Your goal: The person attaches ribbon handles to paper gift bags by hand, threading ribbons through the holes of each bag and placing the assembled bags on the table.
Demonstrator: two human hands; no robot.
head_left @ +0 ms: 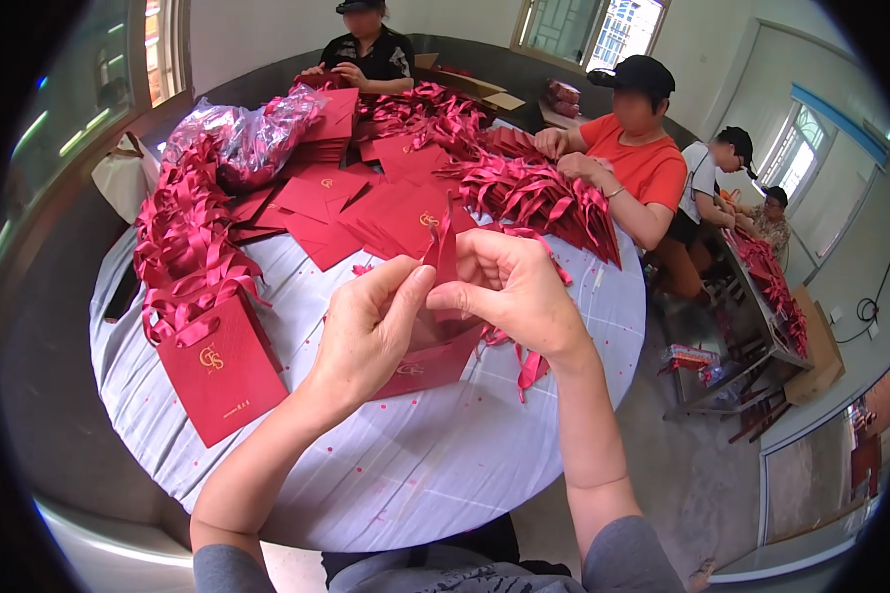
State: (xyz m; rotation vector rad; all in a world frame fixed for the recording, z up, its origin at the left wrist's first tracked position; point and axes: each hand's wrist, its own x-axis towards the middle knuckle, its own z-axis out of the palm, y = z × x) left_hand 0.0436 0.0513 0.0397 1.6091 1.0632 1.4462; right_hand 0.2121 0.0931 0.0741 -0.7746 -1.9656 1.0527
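My left hand (366, 331) and my right hand (514, 292) meet over the near middle of the table. Between their fingertips is a red ribbon (447, 247), one part of it standing up above the fingers. My left thumb and fingers are pinched together on it, and my right fingers curl round it with the thumb pressed in. Just below lies a red paper bag (425, 368) with a gold mark, partly covered by my hands. To the left, a finished-looking red paper bag (218, 371) with ribbon handles leans at the front of a long row of similar bags.
The round table has a whitish cover (396, 484) dotted with red scraps. Flat red bags (317, 222) pile up beyond my hands, beside a clear plastic sack (252, 138). A person in orange (643, 158) handles ribboned bags (554, 198) at right; another person (376, 54) works at the far side.
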